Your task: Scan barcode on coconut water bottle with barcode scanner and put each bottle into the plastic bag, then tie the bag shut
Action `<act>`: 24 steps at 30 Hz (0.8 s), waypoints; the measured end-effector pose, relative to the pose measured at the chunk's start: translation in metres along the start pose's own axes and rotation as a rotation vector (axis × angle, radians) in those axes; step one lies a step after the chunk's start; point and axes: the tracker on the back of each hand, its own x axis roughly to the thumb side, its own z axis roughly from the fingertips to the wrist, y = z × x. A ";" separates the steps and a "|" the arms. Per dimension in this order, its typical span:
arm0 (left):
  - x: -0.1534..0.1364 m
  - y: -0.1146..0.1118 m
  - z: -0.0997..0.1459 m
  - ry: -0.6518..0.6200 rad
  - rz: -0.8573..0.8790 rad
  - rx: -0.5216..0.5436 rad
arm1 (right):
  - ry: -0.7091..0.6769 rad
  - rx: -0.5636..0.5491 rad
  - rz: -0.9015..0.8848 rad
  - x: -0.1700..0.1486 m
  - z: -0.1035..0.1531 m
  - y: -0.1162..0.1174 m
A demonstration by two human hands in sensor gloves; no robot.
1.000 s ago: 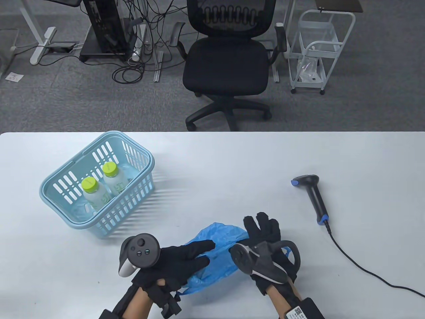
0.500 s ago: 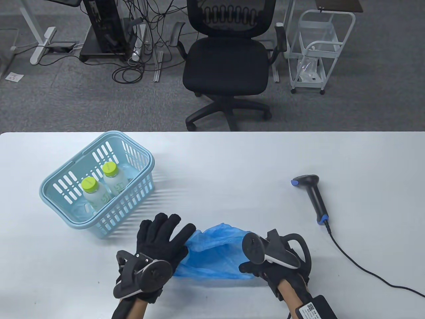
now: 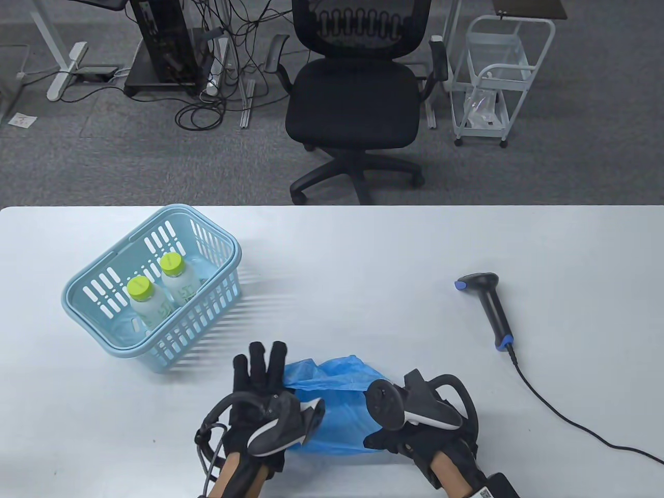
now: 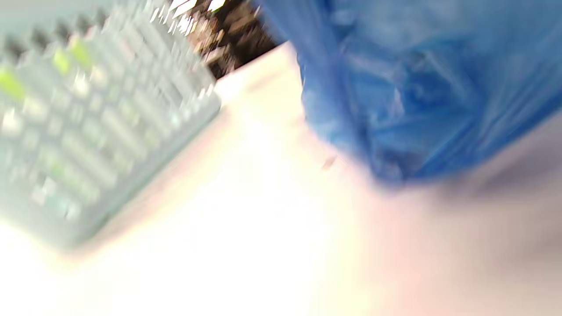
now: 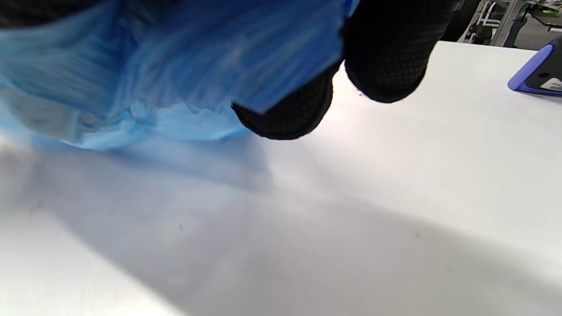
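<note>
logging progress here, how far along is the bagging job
Nothing looks finished yet. Both bottles stand in the basket, and the scanner lies untouched on the table. In hand: the right hand grips the blue bag, while the left hand has straight fingers at the bag's other side, apparently opening it. Left: scanning and bagging each bottle, then tying the bag.

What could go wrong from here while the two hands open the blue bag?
The thin blue plastic bag lies crumpled, its mouth not visibly open; the right hand pinches it, so pulling could tear it. The left hand has straight fingers near the light blue slotted basket holding two green-capped bottles and might bump it. The black handheld scanner's cable could snag the right arm.
</note>
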 end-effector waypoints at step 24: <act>0.021 0.010 0.009 -0.406 0.491 0.209 | 0.161 -0.011 0.374 0.007 -0.036 0.020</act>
